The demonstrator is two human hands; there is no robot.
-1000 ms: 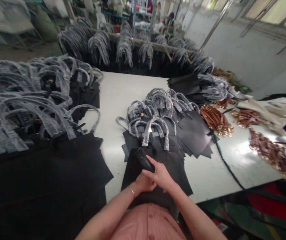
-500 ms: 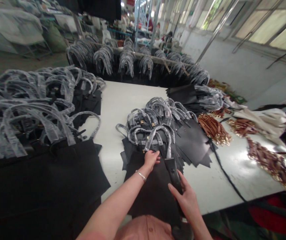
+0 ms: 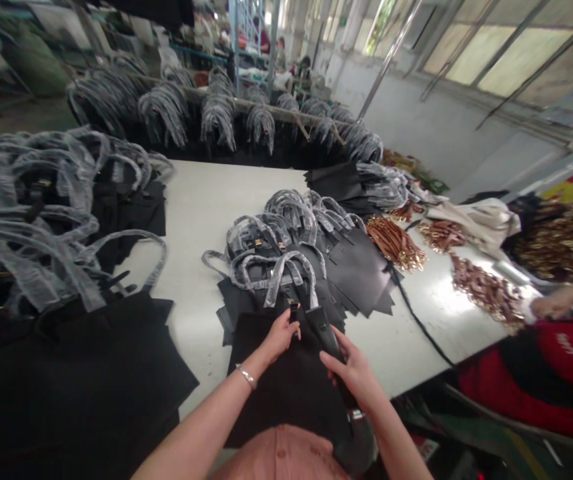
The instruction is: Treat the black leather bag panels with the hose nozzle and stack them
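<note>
A black handbag [image 3: 271, 393] lies in front of me, its handle [image 3: 296, 267] wrapped in clear plastic. Near its top edge, my left hand [image 3: 282, 335] pinches a short black strap [image 3: 294, 312]. My right hand [image 3: 347, 365] grips the bag's folded side, thumb on top and fingers around the outer edge. More black bags with plastic-wrapped handles [image 3: 286, 213] are heaped just beyond it. Part of the strap is hidden behind my left fingers.
A large pile of black bags [image 3: 131, 360] stands at the left. On the white table [image 3: 196, 200], bundles of brown straps [image 3: 396, 245] with gold clasps lie at the right. Another person's hand [image 3: 556, 303] is at the right edge. Bags hang on a rail [image 3: 246, 107] behind.
The view has turned right, bringing a co-worker's hand and red clothing into sight. A short black strap now shows upright at my left fingertips. My right hand keeps holding the bag's side.
</note>
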